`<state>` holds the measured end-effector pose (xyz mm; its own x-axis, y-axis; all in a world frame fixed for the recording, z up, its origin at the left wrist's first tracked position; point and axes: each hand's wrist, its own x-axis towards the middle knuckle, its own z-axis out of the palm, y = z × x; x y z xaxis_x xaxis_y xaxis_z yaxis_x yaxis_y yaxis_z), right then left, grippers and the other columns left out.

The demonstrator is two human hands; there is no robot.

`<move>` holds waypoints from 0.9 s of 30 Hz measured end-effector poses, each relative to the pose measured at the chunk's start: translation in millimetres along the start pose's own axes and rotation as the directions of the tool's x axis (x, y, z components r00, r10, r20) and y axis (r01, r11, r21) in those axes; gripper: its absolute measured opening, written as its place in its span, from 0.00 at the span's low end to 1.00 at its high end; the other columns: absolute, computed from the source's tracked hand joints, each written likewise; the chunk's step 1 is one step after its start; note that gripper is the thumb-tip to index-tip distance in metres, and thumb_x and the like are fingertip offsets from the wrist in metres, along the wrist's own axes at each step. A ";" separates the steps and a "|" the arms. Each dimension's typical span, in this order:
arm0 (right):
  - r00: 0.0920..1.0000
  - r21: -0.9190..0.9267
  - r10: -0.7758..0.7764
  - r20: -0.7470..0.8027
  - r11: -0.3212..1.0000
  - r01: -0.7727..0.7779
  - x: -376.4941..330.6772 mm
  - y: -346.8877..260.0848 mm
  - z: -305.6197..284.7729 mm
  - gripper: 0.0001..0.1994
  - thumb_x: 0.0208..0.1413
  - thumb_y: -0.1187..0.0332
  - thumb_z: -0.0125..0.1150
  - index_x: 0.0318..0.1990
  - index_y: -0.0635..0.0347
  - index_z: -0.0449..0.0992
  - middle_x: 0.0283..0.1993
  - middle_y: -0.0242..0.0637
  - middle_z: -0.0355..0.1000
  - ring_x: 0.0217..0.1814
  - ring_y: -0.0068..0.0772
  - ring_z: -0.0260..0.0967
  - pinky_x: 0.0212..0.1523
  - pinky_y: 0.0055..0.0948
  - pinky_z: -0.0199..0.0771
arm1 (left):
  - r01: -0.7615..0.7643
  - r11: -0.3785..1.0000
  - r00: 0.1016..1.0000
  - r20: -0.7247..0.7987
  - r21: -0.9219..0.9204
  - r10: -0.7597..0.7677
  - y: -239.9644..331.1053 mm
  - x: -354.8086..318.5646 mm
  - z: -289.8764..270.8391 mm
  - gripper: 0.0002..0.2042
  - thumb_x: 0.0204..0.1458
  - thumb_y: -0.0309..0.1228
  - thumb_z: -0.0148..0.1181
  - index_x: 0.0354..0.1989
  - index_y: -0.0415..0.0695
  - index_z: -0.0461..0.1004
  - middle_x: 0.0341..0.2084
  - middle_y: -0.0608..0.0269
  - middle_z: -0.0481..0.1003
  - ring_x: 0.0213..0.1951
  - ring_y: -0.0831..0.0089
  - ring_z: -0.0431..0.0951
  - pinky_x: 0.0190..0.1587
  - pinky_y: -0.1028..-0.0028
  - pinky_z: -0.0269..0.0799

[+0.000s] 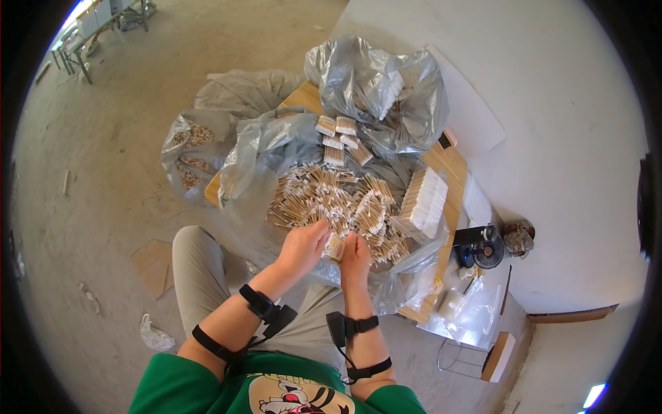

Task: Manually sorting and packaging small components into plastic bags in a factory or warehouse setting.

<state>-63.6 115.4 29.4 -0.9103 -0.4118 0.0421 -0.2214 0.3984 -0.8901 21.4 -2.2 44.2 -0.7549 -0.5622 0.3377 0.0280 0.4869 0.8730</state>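
Observation:
Between my two hands is a small clear packet with a printed label. My left hand is closed on its left side, fingers curled around the edge. On the other side my right hand grips it with the thumb up. The packet's contents are mostly hidden by my fingers. Just beyond lies a large loose heap of cotton swabs with wooden sticks and white tips. Several filled swab packets sit behind the heap, and a neat row of stacked packs stands to its right.
Grey plastic sheeting covers much of the wooden table. A big open plastic bag stands at the far edge. Another bag of swabs is at the left. A small black fan stands to the right, near the white wall.

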 end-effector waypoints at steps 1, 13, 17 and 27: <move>0.998 0.046 0.048 0.050 0.998 -0.051 1.9 1.3 -0.7 0.15 0.63 0.63 0.47 0.28 0.65 0.68 0.22 0.36 0.61 0.26 0.25 0.56 0.29 0.28 0.60 | 0.005 1.000 1.000 0.026 0.024 -0.006 1.5 1.2 -0.8 0.08 0.52 0.27 0.54 0.26 0.40 0.61 0.16 0.49 0.67 0.23 0.48 0.71 0.23 0.58 0.63; 0.957 -0.059 -0.233 -0.173 0.972 0.226 16.7 -14.3 9.9 0.16 0.62 0.62 0.51 0.25 0.64 0.67 0.17 0.34 0.63 0.19 0.24 0.56 0.21 0.27 0.59 | 0.199 0.976 0.944 -0.250 -0.085 -0.214 -14.7 3.4 9.7 0.08 0.55 0.26 0.53 0.26 0.40 0.61 0.16 0.48 0.65 0.20 0.49 0.68 0.22 0.63 0.62; 0.981 -0.074 -0.093 -0.172 0.994 0.081 33.8 -4.5 2.6 0.17 0.62 0.61 0.50 0.25 0.64 0.68 0.20 0.33 0.67 0.22 0.22 0.58 0.25 0.26 0.61 | 0.190 0.978 0.935 -0.289 -0.080 -0.205 -37.4 16.4 4.3 0.09 0.56 0.27 0.53 0.25 0.40 0.61 0.15 0.49 0.63 0.19 0.50 0.65 0.22 0.64 0.61; 0.924 -0.280 -0.333 -0.190 0.920 0.274 87.6 -4.8 -13.3 0.18 0.61 0.62 0.51 0.22 0.64 0.65 0.18 0.44 0.65 0.18 0.41 0.57 0.23 0.34 0.61 | 0.192 0.981 0.935 -0.308 0.020 -0.177 -97.5 42.8 3.5 0.08 0.56 0.28 0.52 0.27 0.40 0.63 0.19 0.45 0.68 0.24 0.44 0.69 0.25 0.58 0.63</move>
<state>-146.9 88.3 43.4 -0.8337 -0.3571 0.4212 -0.5508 0.4832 -0.6806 -15.9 -71.4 -27.7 -0.5084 -0.8178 0.2695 -0.1308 0.3827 0.9146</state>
